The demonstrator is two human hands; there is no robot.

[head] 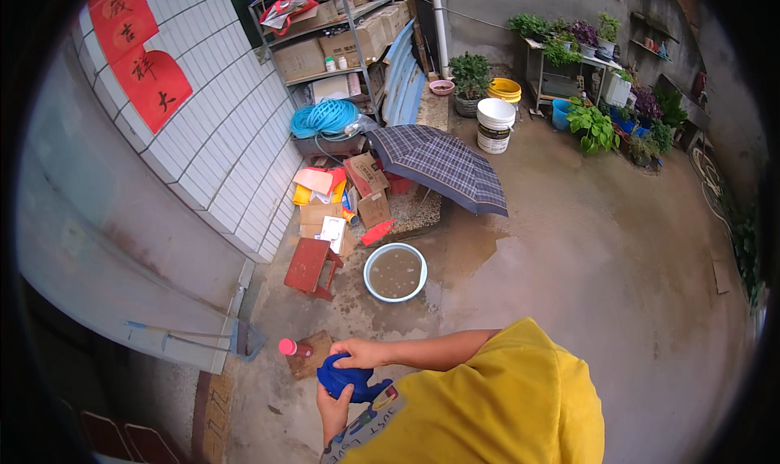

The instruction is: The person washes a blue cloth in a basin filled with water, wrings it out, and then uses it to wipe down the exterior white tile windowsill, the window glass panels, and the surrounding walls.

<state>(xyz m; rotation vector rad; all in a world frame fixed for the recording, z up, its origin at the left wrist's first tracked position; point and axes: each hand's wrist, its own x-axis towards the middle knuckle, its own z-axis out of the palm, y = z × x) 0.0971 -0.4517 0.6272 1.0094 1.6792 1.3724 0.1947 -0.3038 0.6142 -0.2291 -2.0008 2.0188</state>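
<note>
A bundled blue cloth [347, 380] is held between both hands in front of the yellow shirt. My right hand [361, 353] grips its upper edge, with the forearm stretched in from the right. From below, my left hand [334, 406] holds the cloth's lower side, its thumb against the fabric. Just left of the cloth, a bottle with a pink cap [295, 348] lies or stands by a brown board [314, 357] on the ground. Farther off is a round basin of murky water [395, 272] with a pale rim.
A red wooden stool [308, 268] is left of the basin. Beyond it are flattened cardboard boxes [365, 183] and an open plaid umbrella [442, 165]. White buckets [495, 126] and potted plants [591, 123] stand farther back. A long-handled dustpan [244, 340] leans at the left wall.
</note>
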